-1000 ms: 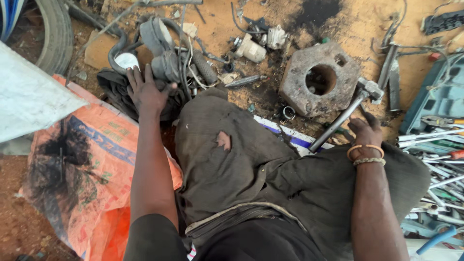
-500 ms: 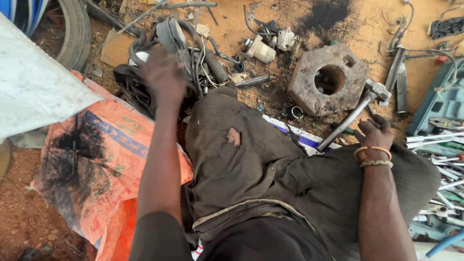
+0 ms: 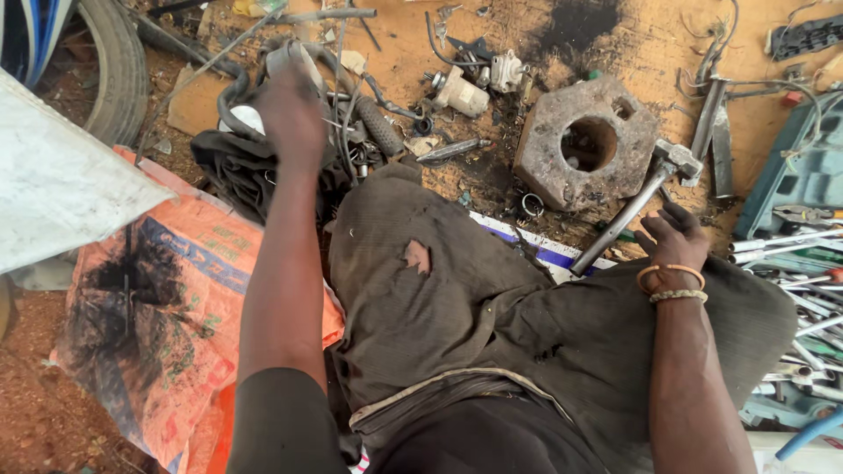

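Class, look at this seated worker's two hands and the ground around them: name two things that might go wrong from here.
The left hand reaches into tangled hoses and cables; fingers might snag or pull parts over. The right hand holds the hammer by its handle beside the heavy metal block; a careless swing may glance off.

dark short sleeves; torn grey-brown trousers (image 3: 457, 307); two wrist bangles (image 3: 672, 283)
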